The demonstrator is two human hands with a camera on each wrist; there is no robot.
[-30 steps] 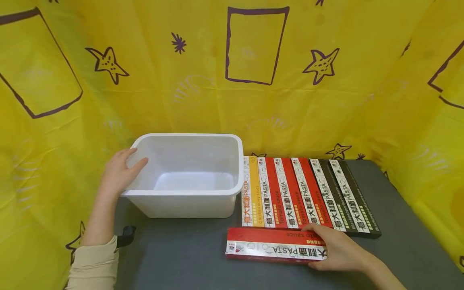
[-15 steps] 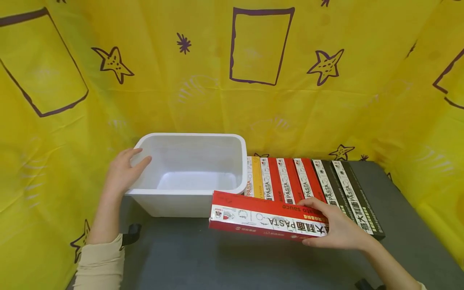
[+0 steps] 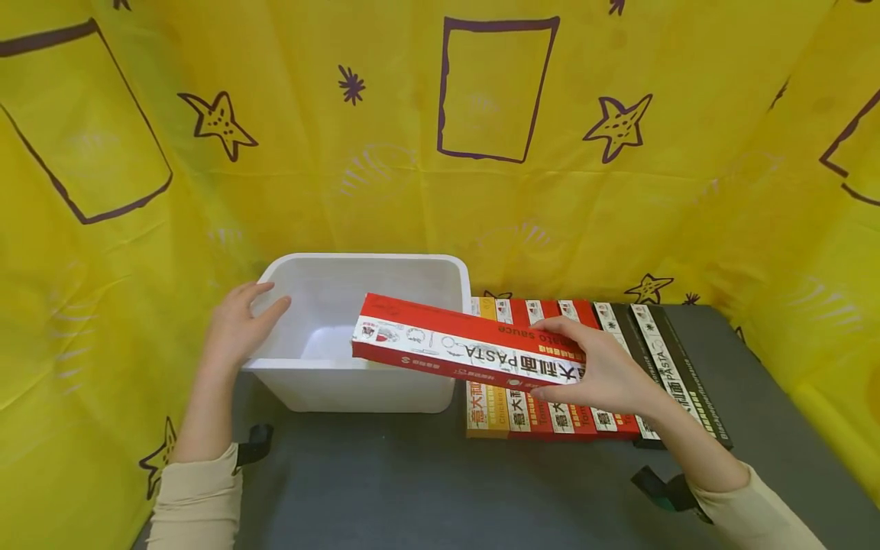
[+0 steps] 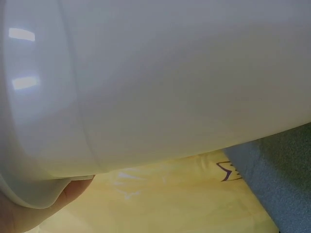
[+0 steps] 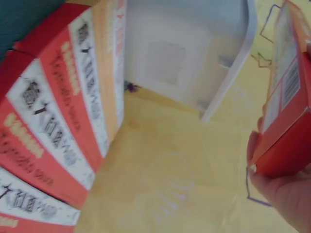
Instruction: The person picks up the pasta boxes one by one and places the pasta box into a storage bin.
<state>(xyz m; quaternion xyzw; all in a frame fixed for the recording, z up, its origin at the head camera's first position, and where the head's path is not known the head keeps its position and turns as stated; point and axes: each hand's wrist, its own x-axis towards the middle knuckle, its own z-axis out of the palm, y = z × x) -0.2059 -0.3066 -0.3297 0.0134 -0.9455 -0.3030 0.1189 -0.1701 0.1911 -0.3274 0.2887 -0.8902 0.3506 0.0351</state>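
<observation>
A red pasta box (image 3: 467, 344), printed "PASTA" and "Tomato sauce", is held at its right end by my right hand (image 3: 598, 363), thumb on the near side and fingers over the far side. It is tilted, its left end over the opening of a white plastic bin (image 3: 364, 389). In the right wrist view the box's red end (image 5: 286, 136) shows above the hand. My left hand (image 3: 237, 325) grips the bin's left rim, its thumb pointing inside. In the left wrist view a finger (image 4: 77, 189) tucks under the rim beside the outer wall (image 4: 170, 87).
Right of the bin lies a row of pasta boxes: a yellow curry box (image 3: 488, 412), several red tomato boxes (image 3: 571, 424) and black ones (image 3: 681, 359). They lie on a dark grey table (image 3: 412, 489). A yellow patterned cloth (image 3: 385, 198) hangs behind and at both sides.
My right hand has lifted the red pasta box off the table and carried it up and left, from in front of the row to over the bin's right part. The left hand stays on the rim.
</observation>
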